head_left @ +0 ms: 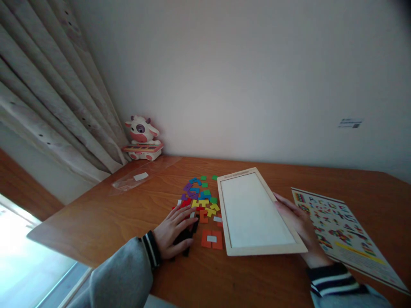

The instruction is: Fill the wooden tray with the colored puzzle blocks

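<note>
My right hand (297,224) grips the right edge of a wooden puzzle frame (225,214) with a white inside, tilted above the table. My left hand (175,231) lies with fingers spread over black puzzle pieces (186,244) and red ones, partly hiding them. Around it are scattered flat coloured pieces: yellow pieces (211,211), green pieces (204,185), blue pieces (195,190) and purple pieces (188,187). Nearer to me, an orange-red square with a white centre (212,239) lies between the left hand and the frame.
A printed pattern sheet (340,222) lies on the wooden table (128,218) at the right. Toward the back left are a clear plastic bag (125,184) and a cow toy with a keyboard (143,139). A curtain (58,85) hangs at the left, and a wall bounds the back.
</note>
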The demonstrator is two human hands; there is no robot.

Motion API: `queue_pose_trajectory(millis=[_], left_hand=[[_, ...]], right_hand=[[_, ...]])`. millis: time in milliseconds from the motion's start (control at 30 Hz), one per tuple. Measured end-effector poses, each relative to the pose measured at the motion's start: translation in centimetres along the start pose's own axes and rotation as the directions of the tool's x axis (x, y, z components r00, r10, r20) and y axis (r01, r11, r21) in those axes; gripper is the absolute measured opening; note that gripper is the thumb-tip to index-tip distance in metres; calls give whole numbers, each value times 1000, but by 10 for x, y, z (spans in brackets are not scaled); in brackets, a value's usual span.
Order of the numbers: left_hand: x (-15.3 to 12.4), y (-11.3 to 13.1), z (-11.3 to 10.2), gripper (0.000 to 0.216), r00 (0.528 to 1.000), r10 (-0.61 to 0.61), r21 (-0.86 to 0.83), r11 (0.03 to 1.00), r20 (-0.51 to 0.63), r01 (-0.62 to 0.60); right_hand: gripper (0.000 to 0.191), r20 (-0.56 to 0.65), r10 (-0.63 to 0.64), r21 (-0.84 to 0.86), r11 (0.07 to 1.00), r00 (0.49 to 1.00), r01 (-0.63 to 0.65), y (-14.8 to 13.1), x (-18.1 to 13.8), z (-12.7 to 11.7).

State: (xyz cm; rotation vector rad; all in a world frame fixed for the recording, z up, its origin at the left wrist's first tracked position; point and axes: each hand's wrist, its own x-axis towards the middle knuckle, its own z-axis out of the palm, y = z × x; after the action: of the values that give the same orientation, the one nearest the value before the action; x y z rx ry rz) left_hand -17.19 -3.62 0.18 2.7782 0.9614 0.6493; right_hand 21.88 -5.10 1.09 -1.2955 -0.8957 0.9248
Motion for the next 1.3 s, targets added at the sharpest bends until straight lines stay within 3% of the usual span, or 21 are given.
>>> queue_pose_trajectory(millis=[100,200,333,433,533,633,800,967,1067,1200,1300], left_hand=[[23,-5,3,44,996,-6,18,1000,-84,8],[47,-17,7,41,982,-101,29,994,-160,107],[64,-54,10,41,955,-210,2,977,-208,215],[64,-77,10,42,960,-217,-34,976,-175,214],[59,-80,9,40,973,-174,-69,984,-152,165],[56,-68,7,41,990,-85,-88,993,-114,75],[54,-54,5,41,998,-7,-87,996,-63,1],[54,-53,5,36,996,15,-86,996,-87,-23],[56,-49,6,36,995,69,-90,993,-71,-76],[57,-52,2,33,991,77,-53,995,-108,-83],[51,-64,-4,19,984,55,-9,998,-169,-58]], right_hand=[[54,-24,-4,-2,1000,1000,4,3,7,-2],[54,-12,17,-44,999,1000,-17,7,16,-14],[52,-13,98,-139,985,995,-99,6,25,-33],[55,55,121,-328,940,991,-96,6,27,-42],[64,186,73,-554,831,980,43,11,27,-47],[62,257,24,-712,681,966,172,18,26,-50],[48,326,-59,-810,497,943,311,21,23,-53],[49,335,-199,-851,357,921,386,11,16,-38],[38,449,-257,-775,365,856,516,2,5,-6],[19,738,-268,-528,343,620,777,-10,-14,52],[20,831,-262,-393,348,491,851,-12,-29,84]])
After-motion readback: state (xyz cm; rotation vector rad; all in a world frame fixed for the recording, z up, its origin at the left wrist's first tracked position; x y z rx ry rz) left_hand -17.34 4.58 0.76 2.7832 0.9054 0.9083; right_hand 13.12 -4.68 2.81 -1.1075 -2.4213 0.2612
